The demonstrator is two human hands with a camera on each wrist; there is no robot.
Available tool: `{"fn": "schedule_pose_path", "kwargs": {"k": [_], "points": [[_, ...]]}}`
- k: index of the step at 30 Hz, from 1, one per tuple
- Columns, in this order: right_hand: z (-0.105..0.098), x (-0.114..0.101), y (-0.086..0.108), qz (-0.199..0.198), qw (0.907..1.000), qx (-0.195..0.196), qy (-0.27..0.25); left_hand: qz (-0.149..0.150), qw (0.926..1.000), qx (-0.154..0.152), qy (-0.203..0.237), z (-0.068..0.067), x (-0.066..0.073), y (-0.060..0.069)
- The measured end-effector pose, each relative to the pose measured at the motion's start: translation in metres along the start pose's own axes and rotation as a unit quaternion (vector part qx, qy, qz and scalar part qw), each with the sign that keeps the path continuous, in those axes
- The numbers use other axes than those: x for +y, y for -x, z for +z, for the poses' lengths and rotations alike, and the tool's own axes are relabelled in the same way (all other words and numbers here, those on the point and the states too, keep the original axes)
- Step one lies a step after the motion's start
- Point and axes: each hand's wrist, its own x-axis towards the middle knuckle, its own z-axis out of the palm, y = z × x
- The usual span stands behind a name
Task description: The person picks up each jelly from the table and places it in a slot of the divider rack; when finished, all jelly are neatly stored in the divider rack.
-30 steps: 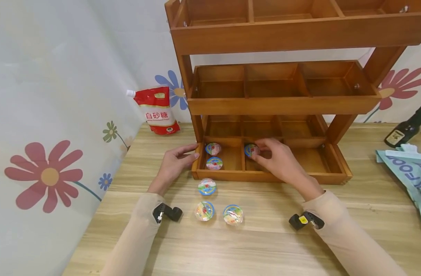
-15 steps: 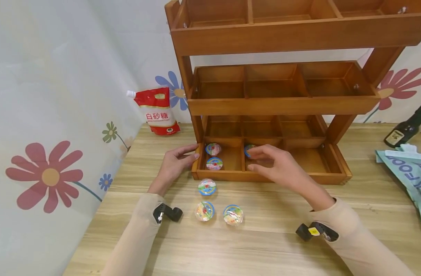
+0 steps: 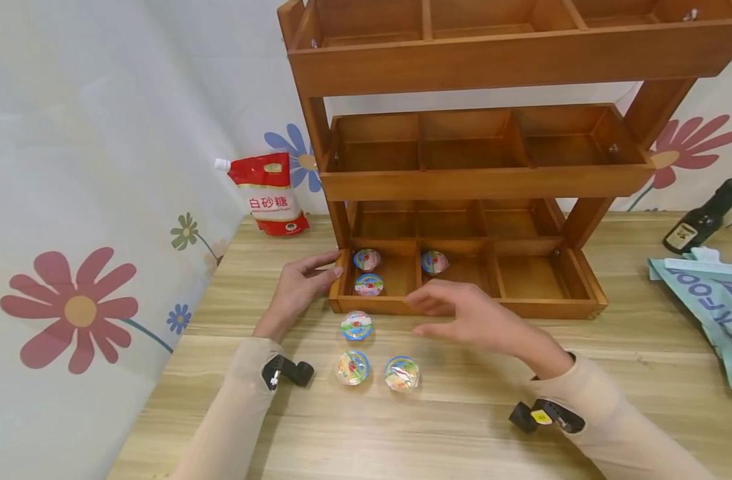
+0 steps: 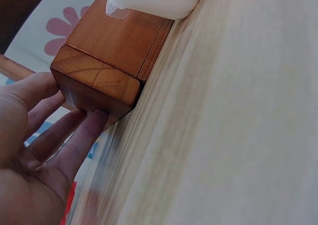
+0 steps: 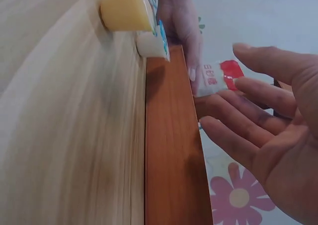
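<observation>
Three lidded cups [image 3: 353, 368] are set on the bench [image 3: 462, 427] at the lower centre of the frame; above them, two more cups [image 3: 369, 285] are contained in the front left compartment of the wooden rack [image 3: 486, 183], on its bottom tier, and another cup [image 3: 435, 262] in the middle one. Nothing is held by the right grip [image 3: 473, 316], thumb and fingers parted, right of centre. By the left grip [image 3: 295, 290], fingers loosely extended, the rack's left end is touched.
</observation>
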Motion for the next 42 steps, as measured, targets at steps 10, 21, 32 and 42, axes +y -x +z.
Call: {"fn": "schedule_pose_path", "kwargs": {"k": [10,21,32,42], "points": [[0.015,0.002,0.000,-0.022,0.9952,-0.092,-0.025,-0.002,1.0000,0.002,0.002,-0.001,-0.001,0.001],[0.029,0.002,0.002,-0.006,0.9878,-0.153,-0.029,0.001,1.0000,-0.001,0.000,-0.002,-0.001,0.000],[0.038,0.004,0.003,-0.028,0.9869,-0.159,-0.002,-0.004,1.0000,0.002,-0.004,-0.001,-0.001,0.000],[0.038,0.003,0.003,-0.034,0.9842,-0.171,0.029,-0.001,1.0000,-0.001,-0.003,-0.001,-0.001,0.000]]}}
